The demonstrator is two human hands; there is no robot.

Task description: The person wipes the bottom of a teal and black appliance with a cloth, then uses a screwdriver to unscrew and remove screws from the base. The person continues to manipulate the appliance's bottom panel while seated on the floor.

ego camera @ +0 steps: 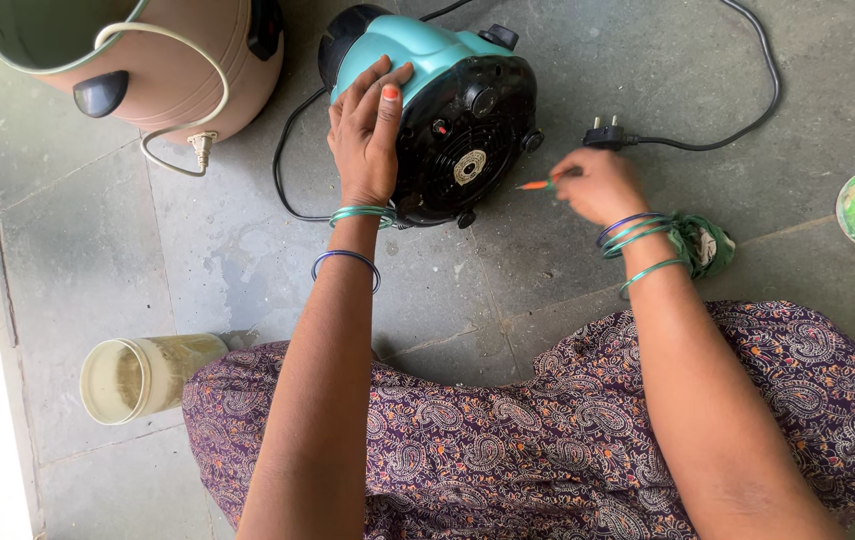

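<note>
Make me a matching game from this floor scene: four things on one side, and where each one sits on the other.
Things:
1. Mixer grinder base
2. Power plug
3. Clear jar
4. Orange-handled screwdriver

Places:
A. lying on its side by the person's knee
B. in the right hand
C. tipped over under the left hand
D. loose on the stone floor, above the right hand

Pairs: 1-C, 2-D, 3-A, 4-B

Left wrist [352, 235]: green bangles, one blue bangle further up the forearm.
Right wrist [637, 245]: blue and green bangles.
Left thumbnail [390, 92]: orange-red polish.
Garment [507, 440]: purple paisley print, orange accents.
</note>
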